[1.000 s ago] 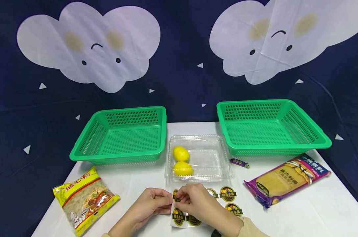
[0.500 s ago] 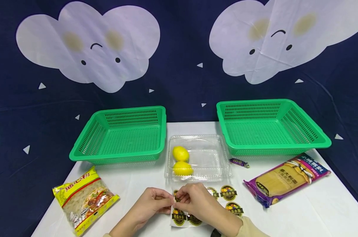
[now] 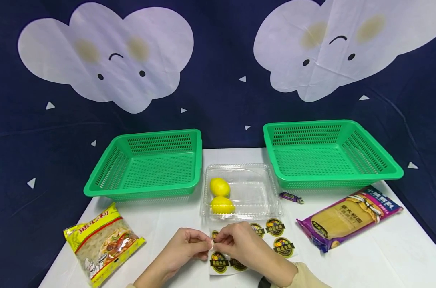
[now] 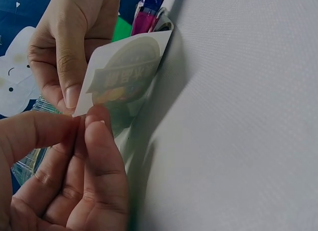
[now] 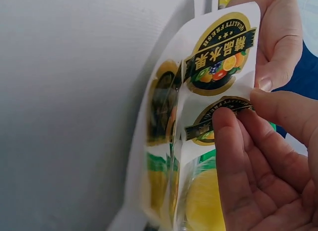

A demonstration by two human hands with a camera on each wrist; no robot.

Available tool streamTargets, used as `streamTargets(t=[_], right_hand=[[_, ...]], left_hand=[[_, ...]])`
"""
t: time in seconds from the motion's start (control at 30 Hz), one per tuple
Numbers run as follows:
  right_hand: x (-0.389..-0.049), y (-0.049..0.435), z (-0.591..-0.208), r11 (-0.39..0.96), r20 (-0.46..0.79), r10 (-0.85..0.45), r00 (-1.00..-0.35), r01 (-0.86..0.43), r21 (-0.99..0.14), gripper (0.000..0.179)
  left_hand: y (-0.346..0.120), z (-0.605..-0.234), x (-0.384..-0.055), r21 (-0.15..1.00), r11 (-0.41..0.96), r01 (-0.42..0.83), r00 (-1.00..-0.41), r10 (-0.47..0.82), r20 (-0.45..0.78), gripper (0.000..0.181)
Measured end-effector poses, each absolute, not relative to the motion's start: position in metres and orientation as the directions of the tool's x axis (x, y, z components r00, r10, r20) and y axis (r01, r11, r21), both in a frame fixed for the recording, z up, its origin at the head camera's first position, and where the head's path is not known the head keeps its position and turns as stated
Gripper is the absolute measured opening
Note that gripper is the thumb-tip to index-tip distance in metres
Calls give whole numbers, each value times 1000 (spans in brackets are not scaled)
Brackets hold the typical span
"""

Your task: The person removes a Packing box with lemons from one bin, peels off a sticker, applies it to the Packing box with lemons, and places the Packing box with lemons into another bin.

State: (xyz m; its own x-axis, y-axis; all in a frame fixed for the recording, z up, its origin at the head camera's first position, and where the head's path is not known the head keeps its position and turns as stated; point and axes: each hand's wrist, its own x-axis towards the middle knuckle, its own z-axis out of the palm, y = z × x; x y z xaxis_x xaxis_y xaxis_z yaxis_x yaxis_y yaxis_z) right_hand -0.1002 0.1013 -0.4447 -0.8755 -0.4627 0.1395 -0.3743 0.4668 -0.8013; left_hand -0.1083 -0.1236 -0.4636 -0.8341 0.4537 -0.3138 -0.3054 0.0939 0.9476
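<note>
A sheet of round black-and-gold fruit stickers (image 3: 225,270) lies partly under the right hand (image 3: 244,246). The left hand (image 3: 185,249) meets it at the sheet's left edge, where the fingertips of both hands pinch the paper close together. In the left wrist view the sheet's pale underside (image 4: 134,74) shows a sticker faintly through, above the left hand (image 4: 74,176). The right wrist view has the sheet (image 5: 191,99) raised and bent, its printed side visible. There the right hand's thumb and forefinger (image 5: 229,134) overlap one sticker. Whether a sticker's edge is lifted is hidden by the fingers.
Behind the sheet stands a clear plastic box (image 3: 254,192) holding two lemons (image 3: 222,205). Green baskets (image 3: 160,170) (image 3: 333,160) stand at the back. A yellow noodle bag (image 3: 104,246) lies left; a pasta pack (image 3: 347,220) and a small purple-wrapped candy (image 3: 291,197) lie right.
Both hands stay nearly in place, fingertips together at the sheet's left edge. The right part of the sticker sheet has shifted slightly up and left.
</note>
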Motion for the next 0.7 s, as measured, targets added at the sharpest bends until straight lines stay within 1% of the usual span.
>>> streamTargets(t=[0.13, 0.3, 0.53, 0.7], right_hand=[[-100, 102, -445, 489, 150, -461, -875, -391, -780, 9], [-101, 102, -445, 481, 140, -474, -869, -389, -785, 12], [-102, 101, -448, 490, 138, -468, -873, -387, -781, 11], [-103, 102, -449, 496, 141, -459, -877, -385, -778, 11]], left_hand=[[-124, -463, -107, 942, 87, -325, -832, 448, -328, 21], [-123, -462, -106, 939, 90, -331, -829, 447, -335, 19], [-124, -461, -106, 942, 96, -323, -835, 439, -331, 21], [-124, -464, -106, 937, 108, -333, -839, 419, -347, 18]])
